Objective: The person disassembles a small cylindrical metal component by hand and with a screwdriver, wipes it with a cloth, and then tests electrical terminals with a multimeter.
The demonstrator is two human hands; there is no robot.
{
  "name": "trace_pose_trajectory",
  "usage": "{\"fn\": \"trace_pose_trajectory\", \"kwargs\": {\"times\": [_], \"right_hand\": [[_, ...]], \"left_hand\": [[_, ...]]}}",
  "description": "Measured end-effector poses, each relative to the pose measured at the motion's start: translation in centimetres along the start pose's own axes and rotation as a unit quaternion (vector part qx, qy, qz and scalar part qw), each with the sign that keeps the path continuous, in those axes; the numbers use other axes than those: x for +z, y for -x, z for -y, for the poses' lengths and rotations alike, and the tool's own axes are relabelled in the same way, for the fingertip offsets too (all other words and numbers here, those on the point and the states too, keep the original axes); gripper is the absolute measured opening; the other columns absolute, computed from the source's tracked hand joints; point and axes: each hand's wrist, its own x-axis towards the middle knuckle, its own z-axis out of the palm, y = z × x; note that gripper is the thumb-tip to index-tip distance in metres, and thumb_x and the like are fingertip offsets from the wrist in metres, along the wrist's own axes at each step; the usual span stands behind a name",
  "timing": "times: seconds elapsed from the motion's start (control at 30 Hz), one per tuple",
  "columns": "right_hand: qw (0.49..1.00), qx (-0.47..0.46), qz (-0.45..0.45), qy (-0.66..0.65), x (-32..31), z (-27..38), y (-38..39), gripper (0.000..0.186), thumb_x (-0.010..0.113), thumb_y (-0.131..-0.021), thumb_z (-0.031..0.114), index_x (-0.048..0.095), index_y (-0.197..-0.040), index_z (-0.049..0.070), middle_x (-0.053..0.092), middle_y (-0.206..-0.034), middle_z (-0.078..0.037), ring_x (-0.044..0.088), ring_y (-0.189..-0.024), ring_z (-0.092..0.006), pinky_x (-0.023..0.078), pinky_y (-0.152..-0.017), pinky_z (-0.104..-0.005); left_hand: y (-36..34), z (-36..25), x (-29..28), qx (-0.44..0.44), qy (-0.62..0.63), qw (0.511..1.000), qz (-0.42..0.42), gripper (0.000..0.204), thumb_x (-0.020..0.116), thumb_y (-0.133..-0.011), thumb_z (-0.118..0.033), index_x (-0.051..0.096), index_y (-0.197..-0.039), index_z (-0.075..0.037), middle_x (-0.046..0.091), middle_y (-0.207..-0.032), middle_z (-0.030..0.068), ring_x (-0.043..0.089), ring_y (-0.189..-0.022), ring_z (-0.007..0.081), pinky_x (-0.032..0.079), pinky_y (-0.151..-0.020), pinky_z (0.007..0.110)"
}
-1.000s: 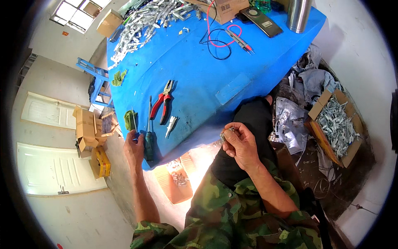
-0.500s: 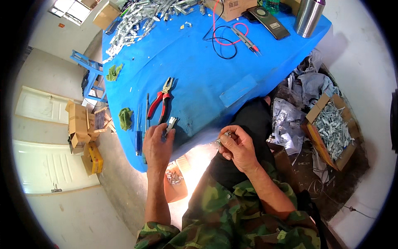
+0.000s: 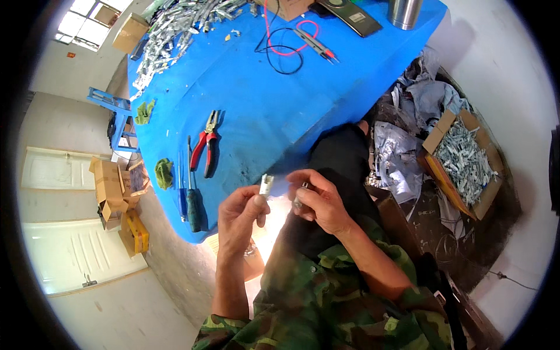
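Above my lap, just off the table's near edge, my left hand (image 3: 240, 217) pinches a small silvery metal piece (image 3: 266, 185) upright between thumb and fingers. Close by on the right, my right hand (image 3: 322, 203) has its fingers curled around another small metal part (image 3: 301, 196), mostly covered by them. The two pieces are apart. On the blue-covered table (image 3: 251, 116) lie red-handled pliers (image 3: 204, 146), left of and beyond my left hand. Beside them are a green-handled screwdriver (image 3: 193, 211) and a blue-handled screwdriver (image 3: 182, 201).
Crumpled green cloths (image 3: 164, 173) lie near the table's left edge. A heap of metal parts (image 3: 175, 41) covers the far left. Test probes (image 3: 315, 44), a dark handheld device (image 3: 350, 16) and a steel flask (image 3: 404, 13) sit far right. An open carton (image 3: 449, 184) of metal pieces stands right.
My left hand has lifted a metal piece off the table beside the pliers and brought it right, toward my right hand. The whole view has shifted somewhat.
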Motion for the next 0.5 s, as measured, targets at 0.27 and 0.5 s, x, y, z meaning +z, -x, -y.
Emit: {"fn": "trace_pose_trajectory", "kwargs": {"times": [0.27, 0.5], "right_hand": [[1.000, -0.020, -0.001, 0.023, -1.1, -0.2, 0.3, 0.020, 0.067, -0.103, 0.019, 0.065, -0.117, 0.004, 0.060, -0.086, 0.003, 0.055, -0.069, -0.0029, 0.041, -0.055, -0.0203], [0.999, -0.025, -0.008, -0.033, -1.4, -0.7, 0.0, 0.019, 0.062, -0.106, 0.022, 0.065, -0.117, 0.006, 0.061, -0.083, 0.002, 0.055, -0.067, -0.0037, 0.040, -0.054, -0.0202]], "left_hand": [[1.1, -0.3, 4.1, 0.063, -0.199, 0.978, -0.012, 0.025, 0.078, -0.093, -0.010, 0.071, -0.114, 0.004, 0.071, -0.091, 0.0024, 0.063, -0.081, 0.0079, 0.051, -0.073, 0.023], [1.9, 0.1, 4.0, 0.081, -0.229, 0.968, -0.063, 0.019, 0.077, -0.094, -0.008, 0.073, -0.108, 0.004, 0.070, -0.090, 0.0012, 0.061, -0.080, 0.0064, 0.049, -0.073, 0.022]]}}
